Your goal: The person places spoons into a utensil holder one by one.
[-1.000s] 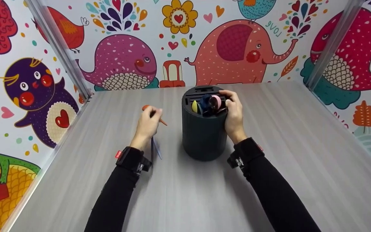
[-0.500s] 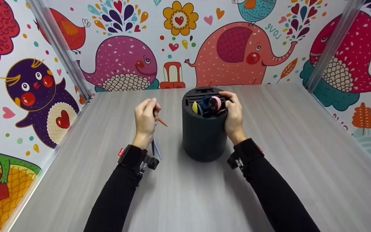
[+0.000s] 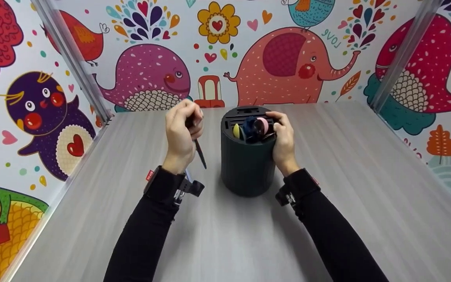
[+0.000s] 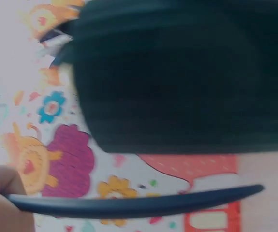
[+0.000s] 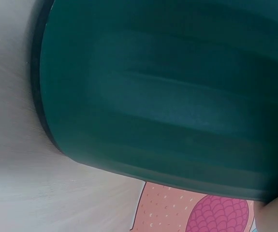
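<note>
My left hand (image 3: 183, 133) is raised left of the dark green cylindrical utensil holder (image 3: 248, 168), its curled fingers gripping a slim dark utensil. The utensil's tapered handle (image 4: 129, 207) points down and stays apart from the holder; its other end is hidden in the hand. My right hand (image 3: 283, 143) grips the holder's upper right rim, fingers over the edge. The holder stands upright, with slots in its black top (image 3: 245, 112). Yellow (image 3: 236, 131), blue and pink (image 3: 262, 124) items sit in its front opening; their kinds are unclear.
On the grey table (image 3: 225, 239), a thin bluish piece (image 3: 188, 175) shows partly behind the left wrist. Printed cartoon panels (image 3: 143, 74) enclose the back and both sides, with metal posts (image 3: 399, 58) at the corners.
My left hand has lifted off the table with the dark utensil, its handle now hanging below. The orange piece by it has gone out of sight. The right hand and holder stay put.
</note>
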A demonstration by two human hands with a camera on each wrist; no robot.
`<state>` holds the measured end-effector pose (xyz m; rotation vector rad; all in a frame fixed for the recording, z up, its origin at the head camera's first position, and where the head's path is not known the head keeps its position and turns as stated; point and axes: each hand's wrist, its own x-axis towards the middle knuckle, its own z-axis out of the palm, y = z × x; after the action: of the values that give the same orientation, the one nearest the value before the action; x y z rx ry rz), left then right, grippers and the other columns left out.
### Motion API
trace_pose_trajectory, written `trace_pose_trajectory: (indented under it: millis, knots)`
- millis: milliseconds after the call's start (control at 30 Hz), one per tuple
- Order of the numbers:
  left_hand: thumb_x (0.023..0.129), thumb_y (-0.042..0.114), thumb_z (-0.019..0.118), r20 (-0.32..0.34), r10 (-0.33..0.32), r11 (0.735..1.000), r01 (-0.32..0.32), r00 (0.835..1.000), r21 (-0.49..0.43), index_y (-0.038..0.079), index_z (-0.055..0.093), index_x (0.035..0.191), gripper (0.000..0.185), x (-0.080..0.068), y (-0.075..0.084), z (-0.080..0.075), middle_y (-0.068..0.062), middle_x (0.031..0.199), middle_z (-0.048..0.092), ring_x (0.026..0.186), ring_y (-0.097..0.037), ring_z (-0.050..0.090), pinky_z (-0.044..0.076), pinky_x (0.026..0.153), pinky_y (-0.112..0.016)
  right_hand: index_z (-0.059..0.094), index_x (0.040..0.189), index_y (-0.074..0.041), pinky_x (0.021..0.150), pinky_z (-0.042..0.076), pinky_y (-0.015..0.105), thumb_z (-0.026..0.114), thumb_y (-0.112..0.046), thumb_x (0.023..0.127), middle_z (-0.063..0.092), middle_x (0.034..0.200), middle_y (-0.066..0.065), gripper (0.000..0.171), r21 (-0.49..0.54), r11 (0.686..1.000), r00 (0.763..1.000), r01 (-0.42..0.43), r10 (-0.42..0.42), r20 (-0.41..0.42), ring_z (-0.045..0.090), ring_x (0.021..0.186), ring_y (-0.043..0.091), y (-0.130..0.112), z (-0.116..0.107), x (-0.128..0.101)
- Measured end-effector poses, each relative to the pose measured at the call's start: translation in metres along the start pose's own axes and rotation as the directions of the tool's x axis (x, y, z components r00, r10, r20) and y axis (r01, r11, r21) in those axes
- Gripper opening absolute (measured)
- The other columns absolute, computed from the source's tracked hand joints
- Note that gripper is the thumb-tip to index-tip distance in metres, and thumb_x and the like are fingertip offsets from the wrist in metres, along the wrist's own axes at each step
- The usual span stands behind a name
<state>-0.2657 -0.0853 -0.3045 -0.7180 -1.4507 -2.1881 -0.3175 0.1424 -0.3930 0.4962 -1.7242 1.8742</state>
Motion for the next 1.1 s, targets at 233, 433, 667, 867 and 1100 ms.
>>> trace_pose_trajectory:
  millis: [233, 433, 667, 867, 1100]
  knots:
    - [0.096, 0.01, 0.036, 0.073, 0.078, 0.995, -0.074, 0.994, -0.062, 0.011, 0.051, 0.07, 0.03, 0.011, 0.027, 0.023, -0.001, 0.062, 0.041, 0.045, -0.01, 0.024, 0.018, 0.04, -0.026, 0.062, 0.122, 0.004, 0.097, 0.041, 0.032, 0.038, -0.013, 0.09, 0.062, 0.123, 0.017, 0.043, 0.002, 1.0, 1.0, 0.017, -0.017, -0.012, 0.057, 0.11, 0.023, -0.002, 0.001, 0.001]
    - [0.096, 0.009, 0.036, 0.05, 0.139, 0.984, -0.132, 0.989, -0.116, 0.008, 0.05, 0.07, 0.029, 0.022, 0.04, 0.041, -0.001, 0.062, 0.039, 0.047, -0.01, 0.024, 0.018, 0.041, -0.025, 0.062, 0.122, 0.006, 0.098, 0.041, 0.032, 0.038, -0.013, 0.091, 0.061, 0.123, 0.018, 0.044, 0.0, 0.999, 0.999, 0.037, -0.037, -0.004, 0.056, 0.111, 0.023, -0.002, 0.001, 0.001]
    - [0.094, 0.009, 0.035, 0.03, 0.179, 0.978, -0.174, 0.983, -0.119, 0.007, 0.047, 0.069, 0.028, 0.034, 0.045, 0.057, -0.001, 0.059, 0.036, 0.046, -0.011, 0.023, 0.017, 0.041, -0.027, 0.062, 0.123, 0.004, 0.098, 0.041, 0.032, 0.038, -0.014, 0.092, 0.061, 0.124, 0.016, 0.043, 0.003, 0.999, 0.999, 0.032, -0.032, -0.001, 0.057, 0.112, 0.023, -0.001, 0.001, 0.0]
    - [0.095, 0.01, 0.036, -0.002, 0.147, 0.985, -0.147, 0.989, -0.089, 0.008, 0.047, 0.07, 0.028, 0.04, 0.043, 0.062, -0.001, 0.061, 0.036, 0.047, -0.012, 0.024, 0.019, 0.042, -0.025, 0.063, 0.122, 0.003, 0.098, 0.041, 0.032, 0.038, -0.014, 0.091, 0.062, 0.123, 0.015, 0.042, 0.014, 0.999, 0.999, 0.032, -0.032, -0.006, 0.057, 0.112, 0.023, 0.0, 0.002, -0.001]
    - [0.097, 0.009, 0.034, -0.034, 0.125, 0.986, -0.128, 0.992, -0.109, 0.008, 0.046, 0.071, 0.028, 0.044, 0.034, 0.063, -0.001, 0.063, 0.038, 0.047, -0.011, 0.022, 0.019, 0.043, -0.024, 0.062, 0.122, 0.005, 0.099, 0.041, 0.031, 0.037, -0.011, 0.091, 0.061, 0.124, 0.017, 0.043, 0.016, 1.0, 1.0, 0.019, -0.018, -0.008, 0.056, 0.112, 0.022, 0.001, 0.002, 0.0]
